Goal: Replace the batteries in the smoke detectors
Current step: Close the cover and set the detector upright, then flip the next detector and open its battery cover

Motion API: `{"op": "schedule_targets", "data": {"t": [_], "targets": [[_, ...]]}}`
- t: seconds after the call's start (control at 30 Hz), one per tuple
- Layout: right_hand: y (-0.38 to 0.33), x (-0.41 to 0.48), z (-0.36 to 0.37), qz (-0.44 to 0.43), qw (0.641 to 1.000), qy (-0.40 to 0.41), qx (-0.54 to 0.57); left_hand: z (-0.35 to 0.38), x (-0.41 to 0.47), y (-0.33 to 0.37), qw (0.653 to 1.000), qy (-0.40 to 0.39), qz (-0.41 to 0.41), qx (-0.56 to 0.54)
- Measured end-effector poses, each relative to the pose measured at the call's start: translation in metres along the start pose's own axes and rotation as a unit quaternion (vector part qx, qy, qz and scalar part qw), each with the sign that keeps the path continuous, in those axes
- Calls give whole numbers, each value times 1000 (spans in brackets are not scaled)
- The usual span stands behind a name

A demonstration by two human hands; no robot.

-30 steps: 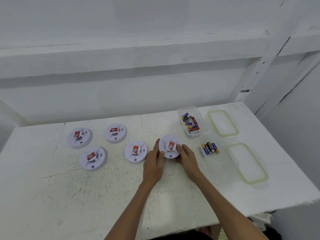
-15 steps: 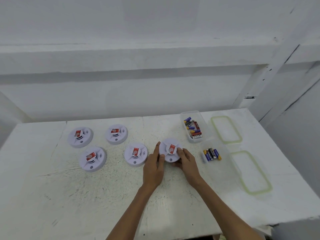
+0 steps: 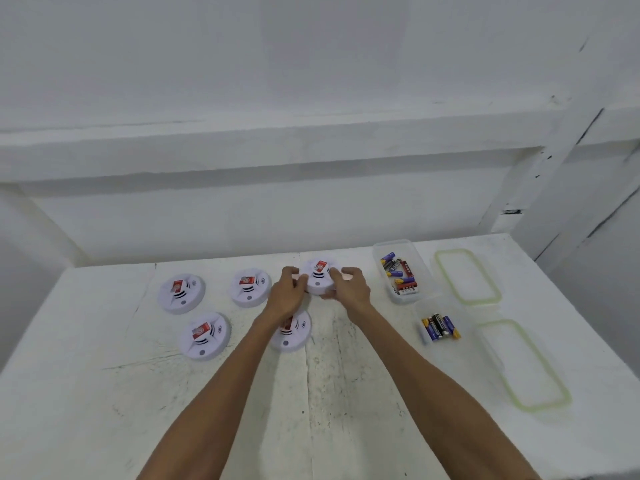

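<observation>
Clasped by my left grip (image 3: 287,294) and right grip (image 3: 350,288) at opposite edges, the smoke detector (image 3: 320,276) sits face-up between them; batteries (image 3: 440,328) lie rightward, nearer my right grip.

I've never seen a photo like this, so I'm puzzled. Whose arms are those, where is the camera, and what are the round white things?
The camera sits on a person's head, looking forward and down, so you see that person's own two arms. The left hand and right hand grip one round white smoke detector between them. Four more smoke detectors lie on the white table. To the right, the far box and the near box, both clear, hold batteries. Two lids lie beside them.
</observation>
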State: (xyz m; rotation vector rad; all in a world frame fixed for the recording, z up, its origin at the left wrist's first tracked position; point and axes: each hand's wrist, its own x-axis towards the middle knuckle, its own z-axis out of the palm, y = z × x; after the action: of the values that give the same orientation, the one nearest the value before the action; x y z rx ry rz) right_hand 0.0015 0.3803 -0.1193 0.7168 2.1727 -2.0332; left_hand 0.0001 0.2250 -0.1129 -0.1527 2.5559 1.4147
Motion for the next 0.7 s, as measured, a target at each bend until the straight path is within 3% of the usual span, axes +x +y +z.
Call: {"op": "schedule_targets", "data": {"t": [0.17, 0.27, 0.4, 0.53, 0.7], "targets": [[-6, -3, 21, -29, 991, 6, -133, -11, 2, -14, 1000, 9, 10, 21], [-11, -7, 25, -70, 968, -3, -241, -13, 5, -24, 997, 29, 36, 67], [-4, -5, 23, -86, 938, -26, -334, -16, 0, -29, 991, 1, 42, 126], [-4, -16, 30, -90, 938, -2, -335, -30, -17, -15, 993, -37, 51, 99], [-12, -46, 55, -211, 929, 55, -298, -60, -28, -24, 992, -3, 77, 101]]}}
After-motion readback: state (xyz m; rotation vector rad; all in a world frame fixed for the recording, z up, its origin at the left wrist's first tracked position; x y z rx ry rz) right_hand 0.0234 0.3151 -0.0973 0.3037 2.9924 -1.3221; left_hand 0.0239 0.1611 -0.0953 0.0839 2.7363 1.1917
